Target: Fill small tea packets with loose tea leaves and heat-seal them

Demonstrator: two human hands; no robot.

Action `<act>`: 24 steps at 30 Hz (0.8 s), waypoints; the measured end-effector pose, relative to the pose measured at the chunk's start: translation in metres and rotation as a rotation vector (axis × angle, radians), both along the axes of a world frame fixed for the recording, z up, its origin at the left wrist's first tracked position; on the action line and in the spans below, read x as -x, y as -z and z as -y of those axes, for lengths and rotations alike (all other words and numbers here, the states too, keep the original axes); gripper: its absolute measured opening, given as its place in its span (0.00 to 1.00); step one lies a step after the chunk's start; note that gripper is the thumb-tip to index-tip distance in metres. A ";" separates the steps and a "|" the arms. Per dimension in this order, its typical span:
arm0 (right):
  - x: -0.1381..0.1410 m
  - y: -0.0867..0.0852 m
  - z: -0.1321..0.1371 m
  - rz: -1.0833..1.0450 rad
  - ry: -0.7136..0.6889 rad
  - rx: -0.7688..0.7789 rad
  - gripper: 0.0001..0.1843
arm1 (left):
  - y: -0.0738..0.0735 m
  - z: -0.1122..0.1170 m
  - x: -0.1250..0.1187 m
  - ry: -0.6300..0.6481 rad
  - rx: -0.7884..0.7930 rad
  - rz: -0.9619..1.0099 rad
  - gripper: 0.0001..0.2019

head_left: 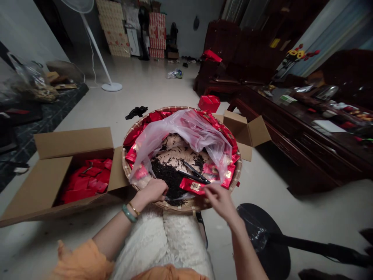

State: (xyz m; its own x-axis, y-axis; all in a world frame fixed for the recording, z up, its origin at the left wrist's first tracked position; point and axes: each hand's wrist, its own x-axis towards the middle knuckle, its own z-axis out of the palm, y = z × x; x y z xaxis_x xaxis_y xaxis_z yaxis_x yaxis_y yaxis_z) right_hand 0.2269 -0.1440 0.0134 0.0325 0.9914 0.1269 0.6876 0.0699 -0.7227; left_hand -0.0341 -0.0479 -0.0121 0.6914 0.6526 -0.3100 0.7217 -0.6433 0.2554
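Observation:
A round woven basket [126, 171] sits over my lap, with a clear plastic bag [186, 120] spread open inside it. Dark, twisted dried leaves that look like tea [169, 175] lie in the bag. My left hand [155, 190] is curled closed at the near left edge of the leaves; whatever its fingers hold is hidden. With its fingertips, my right hand [220, 197] pinches the right end of a small red foil packet [192, 186] with a gold label. Just behind that packet lies a black tong-like tool [194, 174]. More red packets [229, 175] line the basket's rim.
An open cardboard box [74, 142] of red packets [90, 177] stands at left. Another open box [247, 130] and a red box [209, 103] are beyond the basket at right. A dark round stand base [262, 229] is by my right arm; dark wooden furniture [279, 136] runs along the right.

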 end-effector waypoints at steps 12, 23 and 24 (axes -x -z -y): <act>0.045 0.023 -0.032 0.731 -0.241 0.283 0.26 | 0.017 -0.003 0.013 -0.060 0.024 0.149 0.07; -0.017 -0.022 -0.024 0.141 -0.467 0.274 0.35 | 0.019 -0.007 0.012 -0.201 0.022 0.248 0.08; -0.021 -0.024 -0.023 0.127 -0.531 0.312 0.35 | 0.019 -0.009 0.011 -0.222 0.013 0.255 0.08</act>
